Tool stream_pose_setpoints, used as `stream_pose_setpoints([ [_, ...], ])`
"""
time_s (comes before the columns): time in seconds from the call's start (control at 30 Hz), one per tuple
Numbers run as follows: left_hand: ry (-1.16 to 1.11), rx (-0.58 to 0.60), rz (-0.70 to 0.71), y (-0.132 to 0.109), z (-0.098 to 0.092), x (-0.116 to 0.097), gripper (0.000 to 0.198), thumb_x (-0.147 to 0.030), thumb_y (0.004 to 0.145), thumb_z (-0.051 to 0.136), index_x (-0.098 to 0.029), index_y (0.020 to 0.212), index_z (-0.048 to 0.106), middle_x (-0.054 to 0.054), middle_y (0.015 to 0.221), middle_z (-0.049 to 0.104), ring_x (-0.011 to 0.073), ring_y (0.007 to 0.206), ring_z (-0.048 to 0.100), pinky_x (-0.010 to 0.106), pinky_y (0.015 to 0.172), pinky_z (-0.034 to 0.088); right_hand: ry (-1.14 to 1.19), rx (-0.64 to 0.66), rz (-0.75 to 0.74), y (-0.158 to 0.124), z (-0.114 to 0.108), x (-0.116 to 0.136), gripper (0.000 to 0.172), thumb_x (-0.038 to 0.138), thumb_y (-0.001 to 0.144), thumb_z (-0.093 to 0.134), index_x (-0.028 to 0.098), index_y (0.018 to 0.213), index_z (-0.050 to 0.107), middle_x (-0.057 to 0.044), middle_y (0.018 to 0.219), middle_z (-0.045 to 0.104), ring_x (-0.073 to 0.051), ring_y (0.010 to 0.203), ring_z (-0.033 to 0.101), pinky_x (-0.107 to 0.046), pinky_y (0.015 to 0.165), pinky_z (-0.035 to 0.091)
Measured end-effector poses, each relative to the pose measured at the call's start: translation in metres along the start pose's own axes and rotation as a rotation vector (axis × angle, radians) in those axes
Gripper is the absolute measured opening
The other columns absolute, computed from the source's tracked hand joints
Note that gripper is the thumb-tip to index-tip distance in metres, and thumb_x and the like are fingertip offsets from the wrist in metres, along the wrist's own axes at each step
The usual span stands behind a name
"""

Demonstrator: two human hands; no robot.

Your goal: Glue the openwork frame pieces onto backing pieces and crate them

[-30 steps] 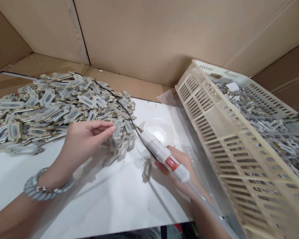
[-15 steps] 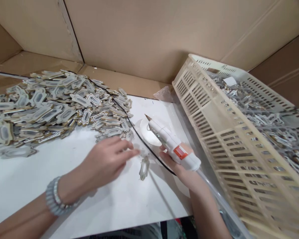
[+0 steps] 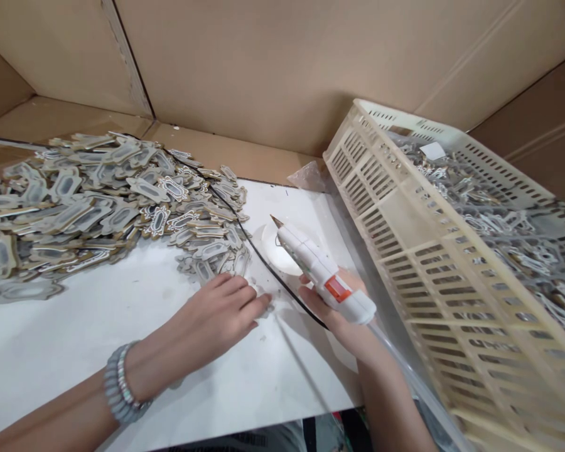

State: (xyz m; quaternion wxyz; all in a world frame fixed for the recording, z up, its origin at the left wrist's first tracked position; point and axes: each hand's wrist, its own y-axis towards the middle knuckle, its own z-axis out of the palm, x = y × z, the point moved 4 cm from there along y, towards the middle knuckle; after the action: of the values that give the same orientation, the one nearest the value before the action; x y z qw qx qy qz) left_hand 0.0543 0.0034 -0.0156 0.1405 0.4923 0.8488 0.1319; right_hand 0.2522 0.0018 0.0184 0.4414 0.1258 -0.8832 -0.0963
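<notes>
My right hand point(image 3: 334, 307) is wrapped around a white glue gun point(image 3: 313, 260) with an orange label. Its pointed metal tip aims up and left, above a round white dish point(image 3: 280, 251). A clear stick or tube point(image 3: 419, 383) trails back from the gun along my forearm. On the white tabletop, my left hand point(image 3: 226, 314) is closed with its fingers curled down, thumb and fingertips near the dish. The small frame-shaped plate in it is almost wholly hidden by the fingers. Just beyond my left hand lies the near edge of a pile of grey frame-shaped plates point(image 3: 211, 251).
A large heap of the same plates point(image 3: 89, 201) spreads over the left. A black cable point(image 3: 258, 251) crosses the table towards my right hand. At the right stands a cream slotted crate point(image 3: 381, 207) full of bagged parts. Cardboard walls point(image 3: 245, 69) enclose the back; a clear plastic bag point(image 3: 308, 176) lies there.
My left hand has come down and closed at the loose plate, which no longer shows on the tabletop. The glue gun in my right hand has hardly moved.
</notes>
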Motion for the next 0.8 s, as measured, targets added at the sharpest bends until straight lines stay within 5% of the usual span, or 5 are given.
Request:
stream_pose_setpoints([
  [0.17,-0.031,-0.061,-0.024,-0.002,-0.010,0.008,0.033,-0.003,0.092,0.048,-0.014,0.123,0.056,0.003,0.082,0.073,0.0203,0.076,0.070,0.032,0.070,0.056,0.002,0.006,0.005,0.000,0.001,-0.001,0.020,0.026,0.090,0.062,0.022,0.072,0.055,0.001,0.072,0.058,-0.014,0.063,0.055,-0.026,0.058,0.042],
  [0.27,-0.050,-0.115,-0.125,-0.005,-0.018,0.019,0.028,-0.010,0.095,0.047,-0.018,0.120,0.057,0.003,0.088,0.075,0.0189,0.076,0.073,0.029,0.065,0.057,0.026,0.002,-0.006,0.001,0.000,0.001,0.015,0.024,0.090,0.062,0.023,0.075,0.057,0.001,0.075,0.061,-0.014,0.065,0.058,-0.026,0.060,0.044],
  [0.53,0.009,-0.499,-0.541,-0.018,-0.057,0.046,0.020,-0.032,0.095,0.062,-0.025,0.113,0.056,0.002,0.106,0.074,0.0176,0.096,0.076,0.029,0.081,0.064,0.153,0.148,-0.137,-0.003,0.007,0.010,0.017,0.014,0.084,0.066,0.022,0.073,0.056,0.003,0.071,0.058,-0.012,0.062,0.055,-0.022,0.056,0.041],
  [0.8,0.034,-0.608,-0.537,-0.016,-0.064,0.040,0.013,-0.031,0.087,0.071,-0.022,0.095,0.065,0.000,0.087,0.079,0.0178,0.079,0.078,0.028,0.067,0.064,0.180,0.235,-0.131,-0.004,0.018,0.012,0.012,0.013,0.081,0.065,0.021,0.073,0.060,0.001,0.073,0.061,-0.013,0.065,0.059,-0.023,0.058,0.043],
])
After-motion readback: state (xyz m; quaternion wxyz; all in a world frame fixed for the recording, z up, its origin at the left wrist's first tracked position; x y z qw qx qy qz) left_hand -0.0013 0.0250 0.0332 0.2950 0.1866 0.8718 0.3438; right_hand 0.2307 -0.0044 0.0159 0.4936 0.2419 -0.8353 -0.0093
